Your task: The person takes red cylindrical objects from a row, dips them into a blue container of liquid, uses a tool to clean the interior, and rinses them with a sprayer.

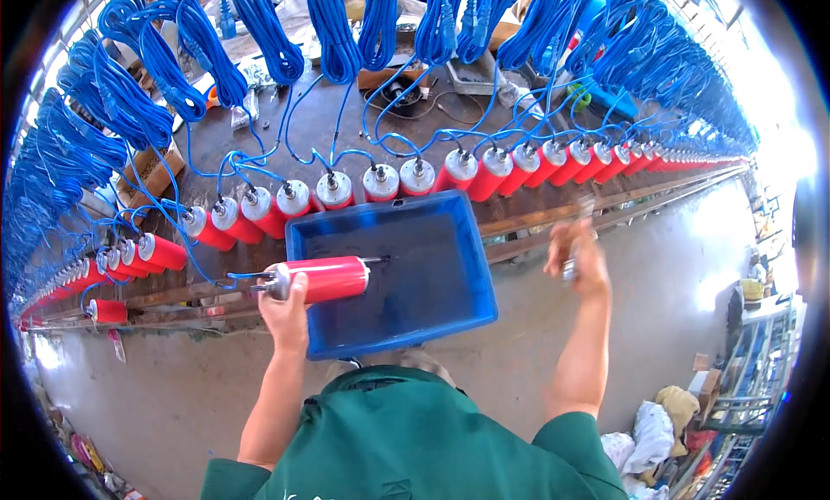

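Observation:
My left hand [285, 314] is closed round the silver-capped end of a red cylindrical motor [327, 278]. The motor lies level over the left part of a blue plastic bin [399, 343], its thin shaft pointing right. A blue cable leaves its capped end. Dark liquid seems to cover the bottom of the bin. My right hand [577, 256] is raised to the right of the bin, fingers curled and blurred by motion. Something shiny and metallic shows at it, too smeared to name. Beyond the bin, a row of similar red motors [491, 173] stands along the bench, silver caps up.
Coiled blue cables [333, 38] hang in a long row above the dark bench [303, 124]. Loose cable ends run down to the motors. A cardboard box [154, 176] sits at the left. White sacks [650, 435] and a metal rack [761, 353] are at lower right.

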{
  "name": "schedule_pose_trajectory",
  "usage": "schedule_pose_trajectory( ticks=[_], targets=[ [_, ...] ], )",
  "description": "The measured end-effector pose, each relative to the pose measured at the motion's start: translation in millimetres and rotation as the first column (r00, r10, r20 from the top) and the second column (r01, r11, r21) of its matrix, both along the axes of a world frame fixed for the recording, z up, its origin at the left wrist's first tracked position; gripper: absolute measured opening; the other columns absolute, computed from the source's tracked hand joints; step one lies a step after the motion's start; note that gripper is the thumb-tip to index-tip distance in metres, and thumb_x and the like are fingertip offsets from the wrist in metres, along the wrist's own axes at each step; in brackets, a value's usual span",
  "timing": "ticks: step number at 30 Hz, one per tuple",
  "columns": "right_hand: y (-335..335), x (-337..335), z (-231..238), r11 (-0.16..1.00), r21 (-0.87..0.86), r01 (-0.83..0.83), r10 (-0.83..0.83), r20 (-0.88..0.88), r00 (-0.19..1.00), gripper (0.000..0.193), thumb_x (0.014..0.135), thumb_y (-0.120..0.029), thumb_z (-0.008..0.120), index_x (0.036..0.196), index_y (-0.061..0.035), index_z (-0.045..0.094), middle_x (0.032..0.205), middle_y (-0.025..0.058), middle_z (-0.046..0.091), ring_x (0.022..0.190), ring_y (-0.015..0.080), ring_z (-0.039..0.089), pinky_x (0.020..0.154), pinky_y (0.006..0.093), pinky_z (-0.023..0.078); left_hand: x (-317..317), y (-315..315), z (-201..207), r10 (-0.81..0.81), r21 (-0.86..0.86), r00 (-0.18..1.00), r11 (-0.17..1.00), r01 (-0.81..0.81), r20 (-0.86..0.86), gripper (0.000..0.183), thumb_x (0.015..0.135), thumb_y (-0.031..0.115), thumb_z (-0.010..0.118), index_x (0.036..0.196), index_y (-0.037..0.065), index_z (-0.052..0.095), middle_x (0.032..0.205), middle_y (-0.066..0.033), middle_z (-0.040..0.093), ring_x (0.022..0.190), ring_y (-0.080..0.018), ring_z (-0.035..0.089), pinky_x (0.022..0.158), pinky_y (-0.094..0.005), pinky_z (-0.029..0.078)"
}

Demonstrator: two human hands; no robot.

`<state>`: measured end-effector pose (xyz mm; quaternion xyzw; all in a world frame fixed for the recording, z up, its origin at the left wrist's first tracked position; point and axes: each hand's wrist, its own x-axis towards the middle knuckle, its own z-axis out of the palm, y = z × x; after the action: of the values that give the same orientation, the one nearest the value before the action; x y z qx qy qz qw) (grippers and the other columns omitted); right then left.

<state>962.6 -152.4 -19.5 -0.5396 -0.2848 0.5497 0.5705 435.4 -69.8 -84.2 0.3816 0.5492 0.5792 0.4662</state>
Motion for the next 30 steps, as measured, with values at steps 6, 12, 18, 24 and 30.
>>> schedule_pose_trajectory(
  ticks=[6, 12, 18, 24, 30],
  targets=[
    [10, 22, -116, 0.881, -0.381, 0.279, -0.246, 0.136, 0.96, 0.047, 0.113, -0.056, 0.047, 0.094, -0.0136, 0.05, 0.065, 0.0028, 0.049, 0.044, 0.0144, 0.045, 0.041, 0.035, 0.041, 67, 13, -17, -0.022, -0.264, 0.978, 0.962, 0.077, 0.208, 0.044, 0.092, 0.023, 0.086, 0.124, 0.009, 0.06, 0.111, -0.0085, 0.071, 0.094, -0.0211, 0.076, 0.065, -0.0391, 0.066],
    [45, 33, -68, 0.94, -0.017, 0.342, -0.336, 0.133, 0.932, 0.028, 0.113, -0.037, 0.051, 0.101, -0.0114, 0.053, 0.074, 0.0042, 0.058, 0.047, 0.0144, 0.05, 0.04, 0.0334, 0.043, 74, 25, -67, -0.01, -0.442, 0.957, 0.886, 0.143, 0.29, 0.05, 0.095, 0.031, 0.084, 0.13, 0.006, 0.06, 0.119, -0.0123, 0.072, 0.102, -0.0292, 0.076, 0.073, -0.0472, 0.067],
    [18, 27, -206, 0.915, -0.263, 0.305, -0.06, 0.659, 0.749, 0.038, 0.102, -0.035, 0.07, 0.122, -0.0045, 0.06, 0.082, 0.0046, 0.061, 0.058, 0.0135, 0.055, 0.045, 0.0346, 0.043, 66, 29, -74, 0.066, -0.568, 0.937, 0.809, 0.151, 0.342, 0.047, 0.1, 0.024, 0.077, 0.138, 0.008, 0.057, 0.132, -0.0135, 0.068, 0.122, -0.0341, 0.066, 0.104, -0.0642, 0.054],
    [40, 23, -218, 0.917, -0.201, 0.344, 0.031, 0.897, 0.44, 0.038, 0.094, -0.024, 0.068, 0.125, -0.0022, 0.066, 0.103, 0.0225, 0.071, 0.099, 0.0426, 0.072, 0.083, 0.0478, 0.059, 46, 12, -66, 0.011, -0.569, 0.92, 0.789, 0.233, 0.391, 0.046, 0.101, 0.011, 0.067, 0.145, 0.004, 0.051, 0.146, -0.0172, 0.056, 0.129, -0.0383, 0.057, 0.106, -0.0626, 0.054],
    [68, -26, -171, 0.942, -0.283, 0.18, 0.222, 0.929, 0.296, 0.048, 0.093, -0.012, 0.064, 0.141, -0.0107, 0.059, 0.139, 0.0281, 0.051, 0.116, 0.051, 0.066, 0.102, 0.0573, 0.055, 34, -13, -26, -0.24, -0.523, 0.937, 0.781, 0.342, 0.255, 0.073, 0.104, 0.012, 0.065, 0.166, -0.003, 0.031, 0.168, -0.0202, 0.036, 0.154, -0.0372, 0.041, 0.108, -0.0545, 0.055]
  ],
)
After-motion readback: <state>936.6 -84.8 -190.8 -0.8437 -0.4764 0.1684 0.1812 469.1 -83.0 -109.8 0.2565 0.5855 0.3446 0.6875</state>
